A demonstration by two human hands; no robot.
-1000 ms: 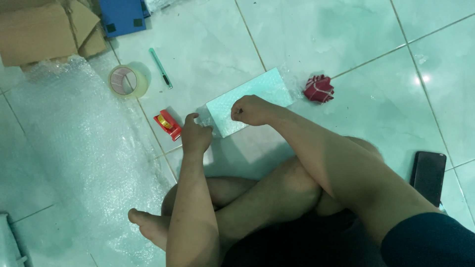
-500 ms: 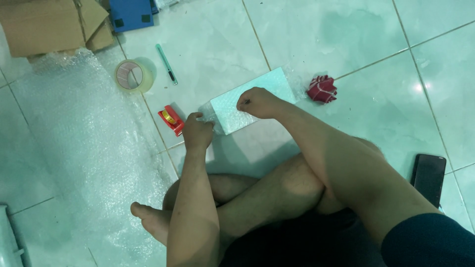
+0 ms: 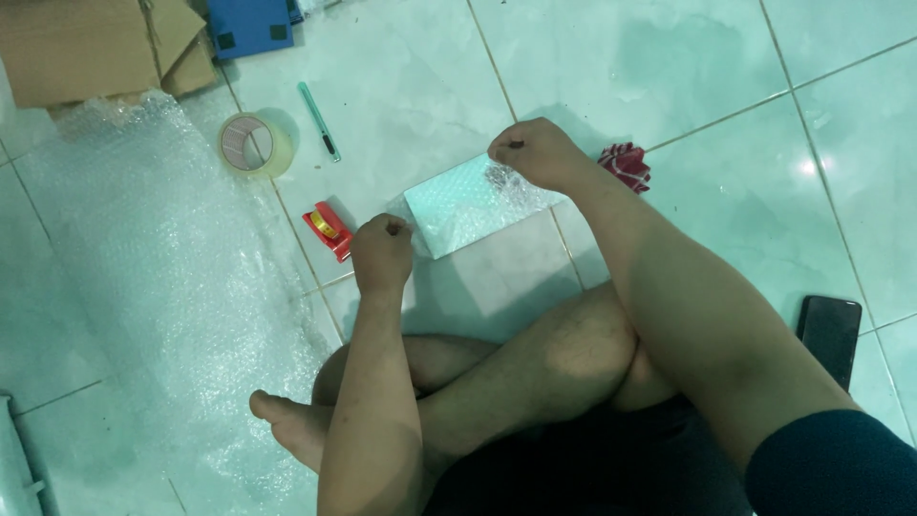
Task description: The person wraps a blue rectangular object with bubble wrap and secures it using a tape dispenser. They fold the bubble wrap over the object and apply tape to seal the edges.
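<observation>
Head view, floor level. Item: flat rectangular parcel (image 3: 457, 205) in bubble wrap, lying on the pale tile floor (image 3: 669, 57) before my crossed legs. My left hand (image 3: 382, 253) was curled shut at its near-left corner, pinching the wrap edge as far as I could tell. My right hand (image 3: 533, 153) pinched the loose film at the far-right corner. Judged light, stiff within, slippery skin; best held by the edges. Adjacent: red tape dispenser (image 3: 328, 228), tape roll (image 3: 250, 144), green pen (image 3: 317, 118), bubble-wrap sheet (image 3: 172, 287).
</observation>
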